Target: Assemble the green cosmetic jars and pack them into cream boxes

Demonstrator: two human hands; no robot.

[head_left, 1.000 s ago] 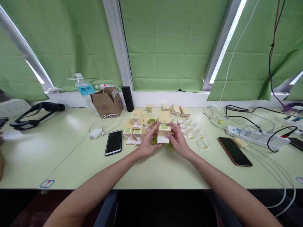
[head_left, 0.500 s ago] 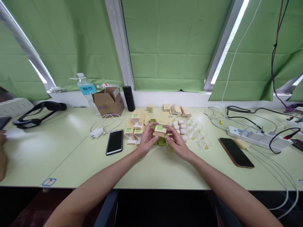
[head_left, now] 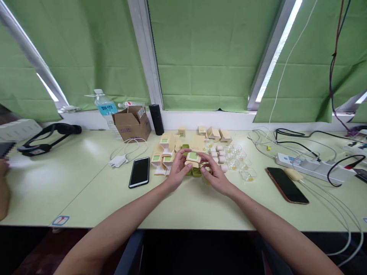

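Between both hands is a small cream cardboard box (head_left: 193, 156) with a green square on its face and flaps at its near side. My left hand (head_left: 178, 170) grips the box from the left, fingers along its far edge and thumb at the near corner. On the other side, my right hand (head_left: 216, 175) has its fingers curled against the box's right edge. Green square containers (head_left: 196, 172) sit just under and in front of it. Several similar cardboard boxes (head_left: 168, 152) are stacked to the left. Pinkish-white cylinders (head_left: 221, 159) and clear plastic cups (head_left: 248, 174) lie to the right.
A phone (head_left: 139, 172) and a white charger (head_left: 118, 161) lie left. Behind stand a brown carton (head_left: 132, 124), a water bottle (head_left: 106, 109) and a black cylinder (head_left: 156, 119). Right are another phone (head_left: 286, 185), a power strip (head_left: 314, 167) and loose cables. A person's arm (head_left: 4, 191) shows far left.
The box stays between both hands, with its flaps tilted very slightly. My right fingers have shifted a little. Otherwise the scene looks the same.
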